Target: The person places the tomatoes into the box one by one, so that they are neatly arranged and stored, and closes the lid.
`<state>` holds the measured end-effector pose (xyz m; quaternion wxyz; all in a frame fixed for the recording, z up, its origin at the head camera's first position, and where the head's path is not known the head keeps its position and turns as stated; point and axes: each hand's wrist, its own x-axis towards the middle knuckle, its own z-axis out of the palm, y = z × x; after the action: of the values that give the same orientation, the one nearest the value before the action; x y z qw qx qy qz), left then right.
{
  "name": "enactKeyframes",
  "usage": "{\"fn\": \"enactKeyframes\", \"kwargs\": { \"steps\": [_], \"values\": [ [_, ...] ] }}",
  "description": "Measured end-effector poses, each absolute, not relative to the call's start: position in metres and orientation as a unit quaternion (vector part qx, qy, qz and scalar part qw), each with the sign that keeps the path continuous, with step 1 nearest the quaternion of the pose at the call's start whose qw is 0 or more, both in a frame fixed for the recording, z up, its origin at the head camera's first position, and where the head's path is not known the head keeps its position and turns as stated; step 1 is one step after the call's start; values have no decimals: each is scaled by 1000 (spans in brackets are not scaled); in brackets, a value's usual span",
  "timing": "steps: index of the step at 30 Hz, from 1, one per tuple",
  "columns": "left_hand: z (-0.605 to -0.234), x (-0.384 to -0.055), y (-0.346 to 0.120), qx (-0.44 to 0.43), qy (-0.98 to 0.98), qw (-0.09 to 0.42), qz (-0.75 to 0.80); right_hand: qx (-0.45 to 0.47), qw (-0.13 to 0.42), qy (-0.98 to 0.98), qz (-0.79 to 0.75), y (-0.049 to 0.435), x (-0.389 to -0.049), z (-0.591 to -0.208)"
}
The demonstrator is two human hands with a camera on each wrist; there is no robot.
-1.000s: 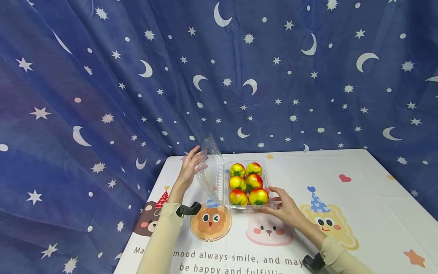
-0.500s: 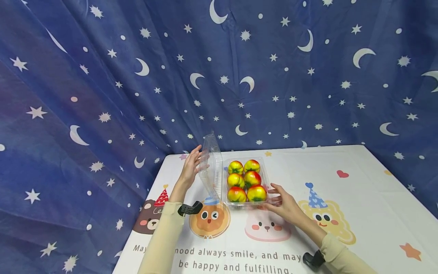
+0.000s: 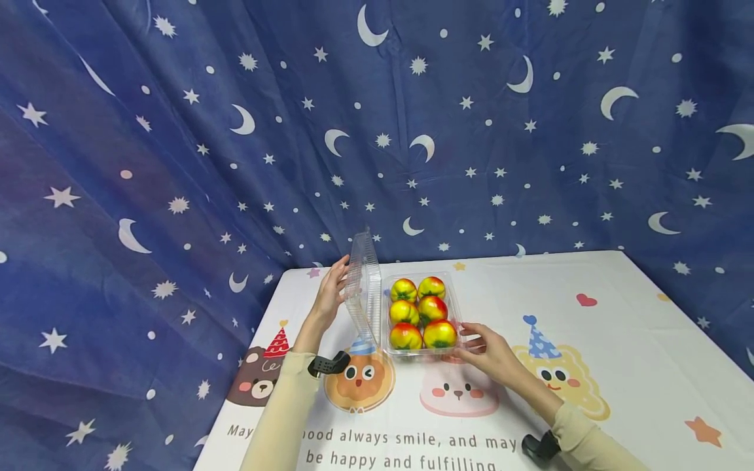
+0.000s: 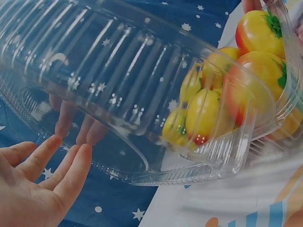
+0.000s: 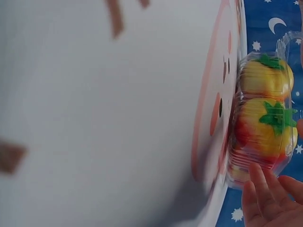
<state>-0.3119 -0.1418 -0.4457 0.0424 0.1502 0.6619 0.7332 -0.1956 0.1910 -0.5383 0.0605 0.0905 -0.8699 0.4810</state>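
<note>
A clear plastic clamshell box stands on the table with its lid (image 3: 365,288) raised on the left side. Its tray (image 3: 421,352) holds several round yellow-and-red fruits (image 3: 432,309) with green leafy tops, set in two columns; their exact kind is unclear. My left hand (image 3: 328,297) is behind the lid, its nearly straight fingertips touching the outside. In the left wrist view, those fingertips (image 4: 84,150) meet the clear plastic, which mirrors them. My right hand (image 3: 493,356) rests extended fingers against the tray's right side, with the thumb by the near right corner.
A white tablecloth (image 3: 648,392) printed with cartoon faces and lettering covers the table. A blue curtain (image 3: 501,131) with moons and stars hangs behind and to the left. Black wrist bands (image 3: 540,449) are on both arms.
My left hand has pushed the lid slightly rightward, so it stands a little more upright. The right hand stays at the tray's side. The head view has shifted slightly.
</note>
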Motion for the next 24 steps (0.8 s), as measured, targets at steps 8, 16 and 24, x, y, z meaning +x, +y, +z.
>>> {"fn": "enactKeyframes", "kwargs": {
  "steps": [8,16,24],
  "values": [
    [-449,-310,-140,160,663,44,730,99,68,-868,481,193,-193,-535],
    [-449,-309,-139,168,660,41,732,111,96,-867,476,199,-195,-536],
    [-448,-307,-137,172,664,57,726,109,97,-865,480,198,-192,-539]
  ]
}}
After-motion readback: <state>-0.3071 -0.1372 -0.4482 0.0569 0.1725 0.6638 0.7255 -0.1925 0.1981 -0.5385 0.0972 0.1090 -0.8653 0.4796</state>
